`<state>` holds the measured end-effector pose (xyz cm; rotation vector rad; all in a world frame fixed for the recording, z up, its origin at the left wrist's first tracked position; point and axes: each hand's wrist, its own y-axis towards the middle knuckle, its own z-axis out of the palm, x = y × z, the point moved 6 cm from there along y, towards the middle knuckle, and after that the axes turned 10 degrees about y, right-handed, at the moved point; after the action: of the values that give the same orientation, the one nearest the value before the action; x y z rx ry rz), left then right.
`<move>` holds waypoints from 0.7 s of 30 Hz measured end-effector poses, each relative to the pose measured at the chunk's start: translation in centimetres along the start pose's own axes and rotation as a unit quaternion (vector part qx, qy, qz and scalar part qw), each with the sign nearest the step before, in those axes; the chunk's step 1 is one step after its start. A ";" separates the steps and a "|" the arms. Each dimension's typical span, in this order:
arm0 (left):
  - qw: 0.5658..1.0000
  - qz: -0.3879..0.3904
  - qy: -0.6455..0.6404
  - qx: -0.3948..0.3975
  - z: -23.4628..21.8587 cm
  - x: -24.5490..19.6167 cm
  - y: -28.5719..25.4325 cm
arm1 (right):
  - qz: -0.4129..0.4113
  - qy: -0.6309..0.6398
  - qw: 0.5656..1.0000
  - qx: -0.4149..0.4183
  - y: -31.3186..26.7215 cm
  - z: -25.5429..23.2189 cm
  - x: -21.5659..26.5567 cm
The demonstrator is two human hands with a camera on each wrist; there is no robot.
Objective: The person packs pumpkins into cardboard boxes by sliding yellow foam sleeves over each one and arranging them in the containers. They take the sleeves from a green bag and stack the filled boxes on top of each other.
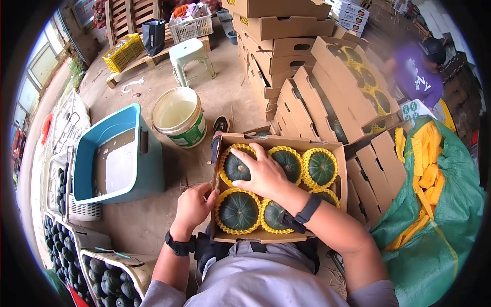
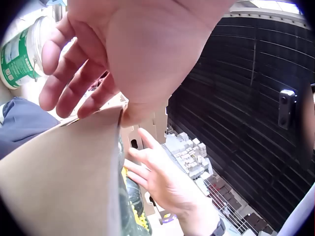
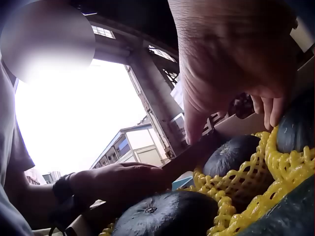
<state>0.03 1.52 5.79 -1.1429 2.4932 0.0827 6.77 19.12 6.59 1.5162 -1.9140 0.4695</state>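
A cardboard box (image 1: 346, 179) sits at the person's lap, holding several dark green round squashes in yellow foam nets. The right hand (image 1: 267, 174) reaches over the far-left squash (image 1: 236, 168), fingers and thumb spread; in the right wrist view that hand (image 3: 231, 64) hangs above a netted squash (image 3: 231, 155). At the box's left side, the left hand (image 1: 194, 207) holds the wall. In the left wrist view, the cardboard edge runs between the thumb and the loosely bent fingers (image 2: 74, 93). A near-left squash (image 1: 238, 211) lies close to the left hand. The right forearm hides part of the front row.
A blue tub (image 1: 153, 176) and a white bucket (image 1: 176, 113) stand to the left, with crates of squashes (image 1: 110, 281) nearer. Stacked cardboard boxes (image 1: 286, 46) rise ahead. A green sack (image 1: 434, 245) with yellow foam nets (image 1: 427, 174) lies right. Another person (image 1: 422, 77) is at the far right.
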 end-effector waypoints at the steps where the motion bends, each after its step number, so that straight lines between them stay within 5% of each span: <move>1: 0.997 -0.004 -0.070 0.014 0.5 0.5 -0.6 | -0.031 0.081 0.995 -0.039 -1.6 -1.6 -1.0; 3: 0.983 0.032 -0.181 -0.025 1.8 1.8 -2.0 | -0.029 0.133 0.986 -0.096 -5.7 -7.6 -1.5; 4: 0.952 -0.025 -0.295 0.074 3.3 2.8 -2.9 | 0.007 0.118 0.982 -0.149 -8.3 -9.7 -3.7; 6: 0.879 -0.002 -0.462 0.122 5.4 2.6 -4.4 | 0.127 0.138 0.946 -0.263 -14.4 -12.5 -9.8; 7: 0.829 0.012 -0.539 0.146 6.4 2.3 -5.0 | 0.208 0.170 0.908 -0.322 -17.7 -12.3 -13.8; 9: 0.845 0.044 -0.517 0.127 7.3 1.8 -5.3 | 0.253 0.424 0.835 -0.245 -21.7 -9.2 -18.0; 11: 0.795 0.008 -0.591 0.140 7.0 1.0 -5.1 | 0.211 0.657 0.697 -0.195 -23.0 -4.6 -16.4; 13: 0.740 -0.021 -0.659 0.132 7.3 1.2 -4.7 | 0.179 0.728 0.622 -0.228 -24.0 -3.1 -15.5; 21: 0.670 -0.044 -0.729 0.133 3.3 1.3 -7.4 | 0.182 0.710 0.655 -0.183 -26.5 -4.3 -10.0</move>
<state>5.86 -3.64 3.04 -0.5614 0.9285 0.4030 34.53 21.98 0.01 0.1284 -0.8279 0.9696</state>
